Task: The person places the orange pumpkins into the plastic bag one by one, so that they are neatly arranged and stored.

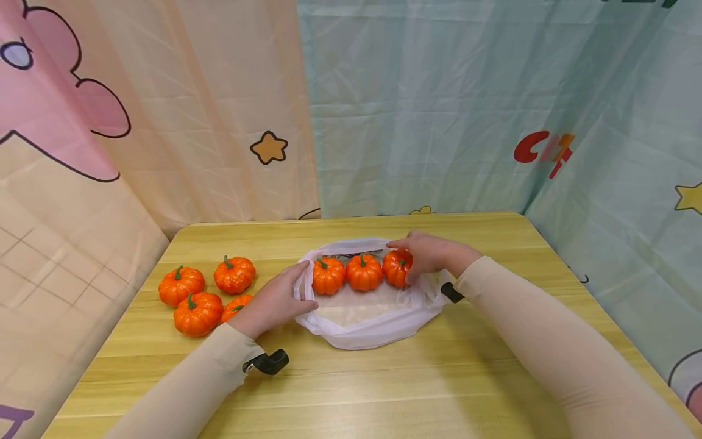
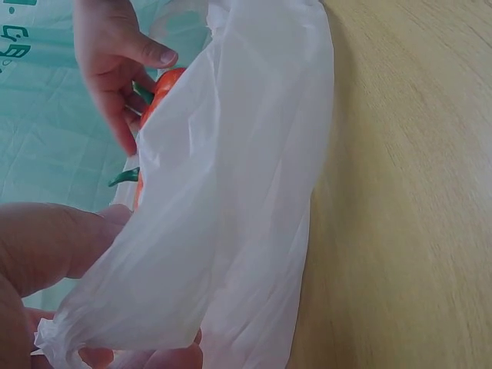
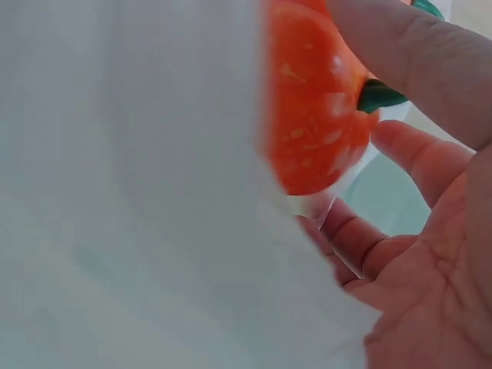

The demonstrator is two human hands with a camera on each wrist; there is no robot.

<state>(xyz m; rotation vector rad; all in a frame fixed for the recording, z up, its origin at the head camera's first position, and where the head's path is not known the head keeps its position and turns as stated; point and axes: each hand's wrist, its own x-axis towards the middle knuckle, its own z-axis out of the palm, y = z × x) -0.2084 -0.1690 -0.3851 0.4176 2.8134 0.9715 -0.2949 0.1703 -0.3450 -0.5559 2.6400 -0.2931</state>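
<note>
Along the bottom of the head view, two pale sleeves (image 1: 189, 387) enter from the corners over a wood-grain table (image 1: 351, 402), each with a black wrist fitting (image 1: 271, 362) beneath it.

At centre, the near rim of a white plastic bag (image 1: 367, 338) bows toward the viewer, its mouth longest from left to right. The left hand (image 1: 276, 302) pinches the rim at the bag's left end, thumb on one side and fingers on the other. At the right end, the right hand (image 1: 436, 253) curves thumb and fingers round the right-end pumpkin (image 1: 396, 268); how firmly it grasps cannot be told.

Within the mouth, three orange pumpkins form a row parallel to the mouth's long axis: the left-end pumpkin (image 1: 329, 280), just beside the left fingertips, the middle pumpkin (image 1: 364, 274) and the right-end one. Key relation: the right-end pumpkin lies immediately left of the right palm, between thumb and fingers, so the right hand is far the nearer; the left is separated from it by the other two.

Left of centre, four loose pumpkins (image 1: 197, 317) cluster on the table, one partly hidden by the left hand.

Beyond the table's back edge hangs a printed curtain (image 1: 466, 91).
</note>
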